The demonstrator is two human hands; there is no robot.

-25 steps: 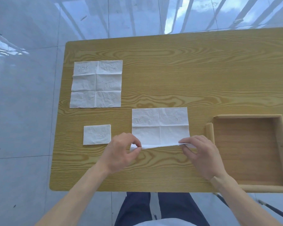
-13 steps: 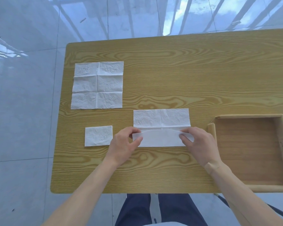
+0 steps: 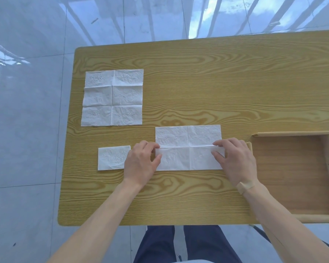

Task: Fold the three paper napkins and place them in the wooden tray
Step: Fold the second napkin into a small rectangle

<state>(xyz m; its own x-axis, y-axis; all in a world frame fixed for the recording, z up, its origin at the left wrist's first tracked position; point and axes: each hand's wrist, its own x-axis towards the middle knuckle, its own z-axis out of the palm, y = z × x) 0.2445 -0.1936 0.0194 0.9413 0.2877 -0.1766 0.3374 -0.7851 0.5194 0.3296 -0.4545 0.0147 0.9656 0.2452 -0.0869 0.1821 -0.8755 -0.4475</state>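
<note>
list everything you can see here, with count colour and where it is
table: 1, yellow-brown wood grain, fills the middle of the view
open napkin: 1, white, flat, far left of table
folded napkin: 1, white, small, near left, partly under the left hand
middle napkin: 1, white, centre, near flap folded up over it
tray: 1, light wood, right edge, nothing in it
floor: grey glossy tiles, around the table
plaster: 1, tan, right wrist
legs: 2, dark trousers, bottom centre
left hand: 1, on flap's left end
right hand: 1, on flap's right end
</note>
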